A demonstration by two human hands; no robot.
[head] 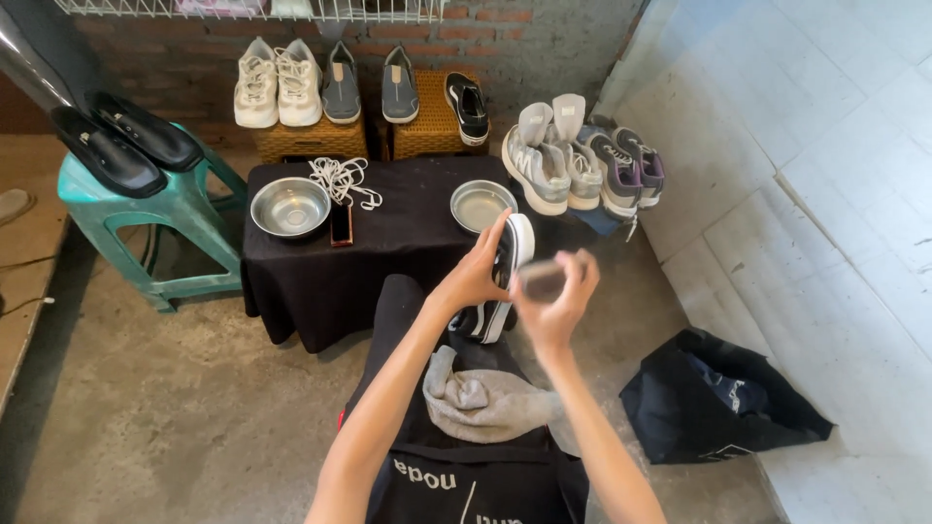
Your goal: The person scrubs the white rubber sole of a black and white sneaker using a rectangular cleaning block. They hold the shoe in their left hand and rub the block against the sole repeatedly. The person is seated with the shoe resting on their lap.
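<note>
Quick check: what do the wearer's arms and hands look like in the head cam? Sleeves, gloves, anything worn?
Both forearms are bare up to the frame edge: no sleeves in view. The left hand and right hand have no gloves; no rings, watch or wristband can be made out. The right hand is slightly motion-blurred, so small details there are uncertain. Between the arms lies a black apron with white lettering.

Far left, black shoes (121,141) on a green stool (146,218); two steel bowls (290,207) and white laces (342,180) on the black-draped table (388,243); near right, a black bag (718,398).
</note>
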